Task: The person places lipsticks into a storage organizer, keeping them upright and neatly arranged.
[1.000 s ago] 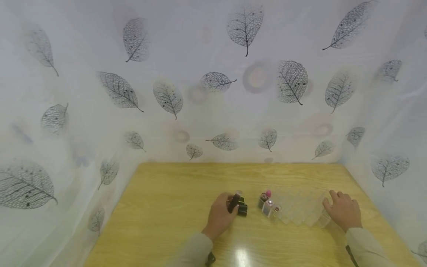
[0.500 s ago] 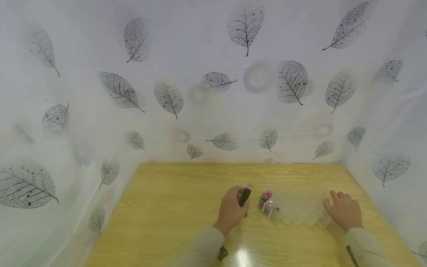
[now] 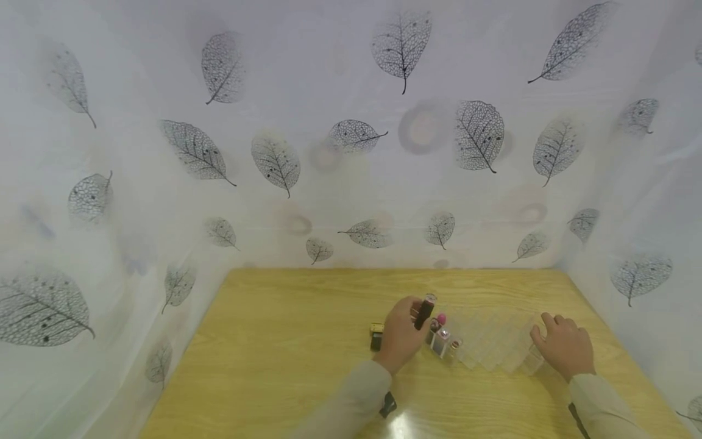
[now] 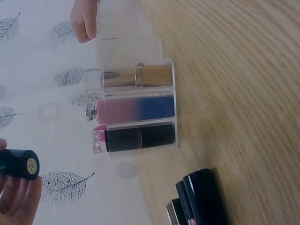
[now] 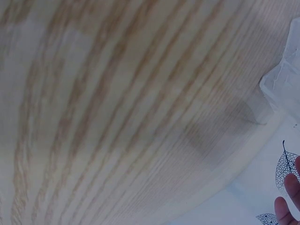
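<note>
My left hand pinches a dark lipstick tube with a clear top, raised beside the left end of a clear plastic lipstick organizer. In the left wrist view, the round base of that tube points toward the organizer's side. Several tubes stand in the organizer's left end: a black one, a pink-and-blue one and a gold one. A bright pink tip shows behind them. My right hand rests at the organizer's right end, fingers relaxed, thumb near its edge.
Black cosmetic tubes lie on the wooden table left of the organizer, partly hidden by the left hand in the head view. A white leaf-print curtain encloses the table at the back and sides.
My left hand has moved right, carrying the lipstick from the lying tubes to the organizer's left end. The right hand has stayed in place.
</note>
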Tool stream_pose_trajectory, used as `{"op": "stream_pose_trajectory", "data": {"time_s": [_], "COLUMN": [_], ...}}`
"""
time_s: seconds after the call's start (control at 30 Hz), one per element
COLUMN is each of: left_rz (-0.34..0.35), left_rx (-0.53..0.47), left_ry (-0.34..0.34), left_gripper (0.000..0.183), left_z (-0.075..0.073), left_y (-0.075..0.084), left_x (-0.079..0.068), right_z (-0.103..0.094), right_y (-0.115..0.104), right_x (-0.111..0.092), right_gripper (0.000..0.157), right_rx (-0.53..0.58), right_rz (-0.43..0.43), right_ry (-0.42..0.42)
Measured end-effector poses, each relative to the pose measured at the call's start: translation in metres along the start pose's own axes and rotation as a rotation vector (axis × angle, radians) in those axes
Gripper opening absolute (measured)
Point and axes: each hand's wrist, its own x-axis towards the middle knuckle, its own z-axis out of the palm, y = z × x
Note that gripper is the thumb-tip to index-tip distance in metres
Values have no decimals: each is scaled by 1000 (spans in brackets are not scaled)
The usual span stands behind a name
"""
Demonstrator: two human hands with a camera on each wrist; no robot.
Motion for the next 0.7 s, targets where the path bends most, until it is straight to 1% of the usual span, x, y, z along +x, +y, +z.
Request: {"op": "stream_pose_trajectory", "data": {"time_s": [0.1, 0.2, 0.37, 0.57, 0.7], "left_rz": [-25, -18, -18, 21, 27], "left_rx": [-5, -26, -53, -6, -7], "left_ry": [-22, -35, -52, -33, -45], "left_gripper": [28, 26, 24, 22, 22], "left_z": [7, 12, 22, 37, 47], "left_y": [3, 6, 10, 12, 11], "left_x": [5, 9, 15, 20, 23], "right_z": [0, 0, 2, 3, 2], "right_y": [0, 1, 2, 2, 1], "right_x": [-1, -1, -1, 0, -1], "right_gripper": [36, 36, 36, 36, 36], "right_rx": [3, 3, -8, -22, -29], "right_rz": [6, 10, -5, -21, -16], "right_ry": [-10, -18, -3, 31, 32]}}
